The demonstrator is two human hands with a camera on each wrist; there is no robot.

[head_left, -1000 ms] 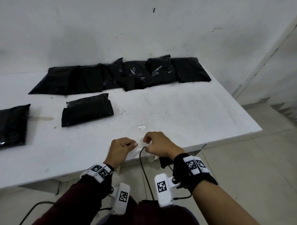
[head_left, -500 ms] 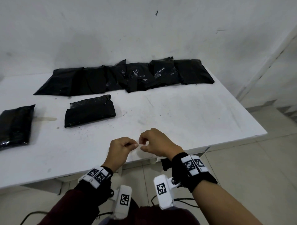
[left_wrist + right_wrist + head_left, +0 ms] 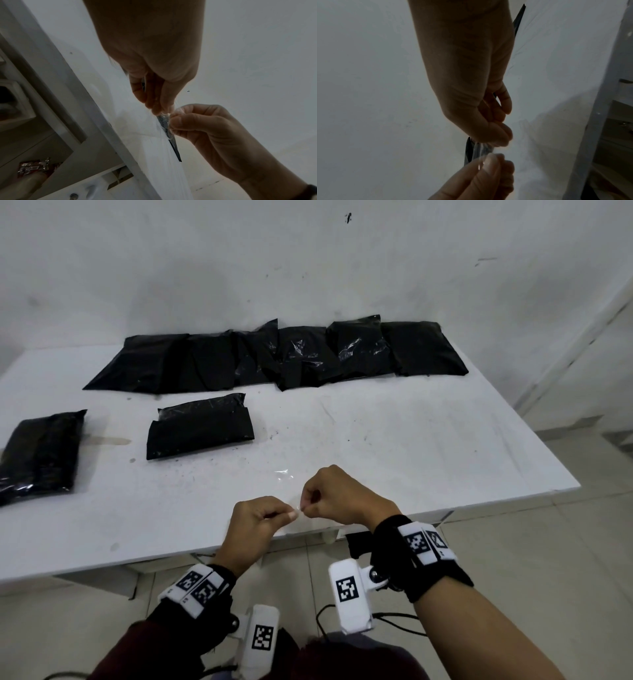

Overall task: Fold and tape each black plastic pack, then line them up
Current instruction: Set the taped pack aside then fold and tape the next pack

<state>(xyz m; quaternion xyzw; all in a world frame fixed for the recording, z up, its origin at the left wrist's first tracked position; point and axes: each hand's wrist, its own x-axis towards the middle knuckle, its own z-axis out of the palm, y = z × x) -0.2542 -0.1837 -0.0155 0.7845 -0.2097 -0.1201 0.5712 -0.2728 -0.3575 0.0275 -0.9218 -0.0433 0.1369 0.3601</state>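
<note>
Leftmost pack: a black plastic pack [image 3: 39, 455] lies flat near the left edge of the white desk [image 3: 411, 446], well apart from both hands.

Target pack: the folded black rectangular plastic pack [image 3: 200, 434] lies alone on the desk, ahead of the hands and to their left. Its long axis runs roughly left to right, slightly tilted.

Back row: a line of overlapping black plastic packs [image 3: 281, 354] lies along the far edge of the desk against the wall.

Nearer hand: judged from the head view, the left hand [image 3: 255, 525] is closer to the target pack than the right hand [image 3: 342, 498].

Left hand state: fingers curled, thumb and forefinger pinching one end of a short strip of clear adhesive tape [image 3: 298, 509].

Tape position: held just above the near edge of the desk, between the two hands. It is crumpled or twisted in the wrist views.

Right hand state: fingers curled, thumb and forefinger pinching the other end of the same strip.

Loose scrap: a small clear piece of tape or film [image 3: 284, 474] lies on the desk just beyond the hands.

Coming move, as judged: carry the strip forward and left to the target pack, then lay it across the folded flap.

Risk: the tape may stick to itself before placement.
</note>
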